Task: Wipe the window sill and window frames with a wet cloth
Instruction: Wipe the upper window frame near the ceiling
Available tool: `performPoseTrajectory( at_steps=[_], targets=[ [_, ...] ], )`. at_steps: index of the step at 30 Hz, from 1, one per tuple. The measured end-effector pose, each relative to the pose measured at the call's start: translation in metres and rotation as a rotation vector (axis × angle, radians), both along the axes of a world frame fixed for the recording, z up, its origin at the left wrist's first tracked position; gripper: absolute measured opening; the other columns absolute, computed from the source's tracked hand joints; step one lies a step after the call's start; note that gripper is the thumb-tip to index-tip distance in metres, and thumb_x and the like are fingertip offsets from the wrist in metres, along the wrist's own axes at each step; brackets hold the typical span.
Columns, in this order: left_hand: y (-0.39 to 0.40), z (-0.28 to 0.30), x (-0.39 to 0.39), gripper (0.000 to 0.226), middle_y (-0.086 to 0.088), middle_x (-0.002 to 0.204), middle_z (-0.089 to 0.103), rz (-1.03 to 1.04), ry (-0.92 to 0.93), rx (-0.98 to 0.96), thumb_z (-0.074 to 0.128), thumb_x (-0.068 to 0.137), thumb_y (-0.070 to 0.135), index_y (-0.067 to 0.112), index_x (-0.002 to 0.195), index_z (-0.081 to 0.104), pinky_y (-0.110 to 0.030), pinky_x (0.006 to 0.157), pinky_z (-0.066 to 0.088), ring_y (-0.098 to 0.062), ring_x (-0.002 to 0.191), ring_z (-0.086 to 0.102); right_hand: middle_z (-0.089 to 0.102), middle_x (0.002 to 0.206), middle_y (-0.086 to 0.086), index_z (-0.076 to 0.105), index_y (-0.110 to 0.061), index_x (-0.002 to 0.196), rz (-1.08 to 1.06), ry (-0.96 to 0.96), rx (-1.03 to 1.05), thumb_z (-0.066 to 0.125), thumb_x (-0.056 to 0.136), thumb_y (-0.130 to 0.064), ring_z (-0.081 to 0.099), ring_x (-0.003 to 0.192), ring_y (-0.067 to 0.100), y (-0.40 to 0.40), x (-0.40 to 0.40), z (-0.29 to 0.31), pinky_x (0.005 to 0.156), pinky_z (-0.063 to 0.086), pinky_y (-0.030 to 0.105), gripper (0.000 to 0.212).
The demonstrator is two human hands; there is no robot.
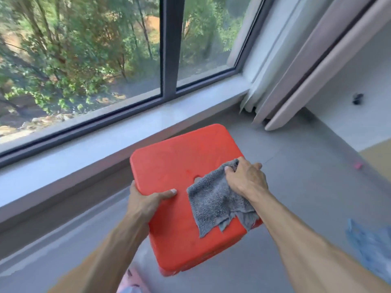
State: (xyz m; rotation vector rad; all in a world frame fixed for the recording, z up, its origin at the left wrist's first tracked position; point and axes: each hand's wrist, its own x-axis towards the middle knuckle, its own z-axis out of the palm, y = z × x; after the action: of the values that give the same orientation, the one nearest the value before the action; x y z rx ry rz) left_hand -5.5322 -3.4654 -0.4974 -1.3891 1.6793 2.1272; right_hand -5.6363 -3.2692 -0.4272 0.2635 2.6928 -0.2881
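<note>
Below the window sill (118,132), both hands grip a red stool (179,166), right hand (245,178) clutching a frayed grey cloth (213,206).

A flat square plastic stool top (179,166) is bright orange-red. The fuzzy terry cloth (213,204) is mid grey. The smooth stone window sill (105,144) is pale grey-white, the metal window frame (169,45) dark charcoal, the tiled floor (296,166) grey, the crumpled plastic bag (370,250) light blue.

Square red plastic stool (179,166) with a centre hole on grey floor (296,187), pale pink curtains (306,66) gathered right, crumpled blue plastic bag (368,246) nearby, green trees (74,49) outside.
</note>
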Motion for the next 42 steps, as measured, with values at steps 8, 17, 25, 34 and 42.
performPoseTrajectory(
  at_steps=[8, 17, 25, 34, 42],
  targets=[
    [0.071, -0.008, -0.198, 0.115, -0.001, 0.117, 0.06, -0.146, -0.061, -0.008, 0.096, 0.044, 0.023, 0.025, 0.142, 0.034, -0.047, 0.094, 0.051, -0.025, 0.1, 0.062, 0.038, 0.123, 0.016, 0.042, -0.016, 0.135, -0.14, -0.054, -0.016, 0.036, 0.103, -0.043, 0.055, 0.103, 0.037, 0.083, -0.166, -0.012, 0.086, 0.043, 0.04, 0.042],
    [0.151, -0.039, -0.366, 0.107, -0.002, 0.117, 0.06, -0.065, -0.09, -0.096, 0.094, 0.055, 0.017, 0.023, 0.144, 0.034, -0.042, 0.094, 0.05, -0.024, 0.098, 0.061, 0.041, 0.127, 0.017, 0.044, -0.017, 0.131, -0.065, -0.08, -0.076, 0.036, 0.103, -0.044, 0.057, 0.108, 0.038, 0.16, -0.359, -0.062, 0.092, 0.045, 0.041, 0.04],
    [0.197, -0.071, -0.445, 0.107, 0.004, 0.121, 0.059, 0.075, -0.144, -0.098, 0.094, 0.058, 0.024, 0.029, 0.145, 0.031, -0.051, 0.098, 0.048, -0.025, 0.105, 0.059, 0.043, 0.127, 0.017, 0.045, -0.018, 0.131, 0.103, -0.076, -0.146, 0.041, 0.101, -0.044, 0.057, 0.109, 0.036, 0.182, -0.479, -0.097, 0.097, 0.044, 0.04, 0.04],
    [0.212, -0.066, -0.472, 0.094, -0.008, 0.134, 0.05, -0.034, -0.324, -0.227, 0.085, 0.071, 0.028, 0.017, 0.144, 0.027, -0.049, 0.097, 0.046, -0.031, 0.113, 0.054, 0.043, 0.129, 0.011, 0.052, -0.026, 0.116, 0.116, -0.009, -0.217, 0.049, 0.1, -0.037, 0.056, 0.11, 0.036, 0.188, -0.499, -0.1, 0.092, 0.041, 0.037, 0.019],
    [0.203, 0.063, -0.546, 0.047, 0.012, 0.11, 0.06, -0.809, 0.189, -0.544, 0.056, 0.076, 0.0, 0.028, 0.113, 0.066, -0.012, 0.076, 0.042, -0.006, 0.101, 0.054, 0.055, 0.072, -0.014, 0.065, -0.017, 0.087, 0.331, 0.01, -0.7, 0.066, 0.091, -0.017, 0.052, 0.068, -0.014, 0.157, -0.489, 0.027, 0.066, 0.038, 0.007, 0.005]
  ],
)
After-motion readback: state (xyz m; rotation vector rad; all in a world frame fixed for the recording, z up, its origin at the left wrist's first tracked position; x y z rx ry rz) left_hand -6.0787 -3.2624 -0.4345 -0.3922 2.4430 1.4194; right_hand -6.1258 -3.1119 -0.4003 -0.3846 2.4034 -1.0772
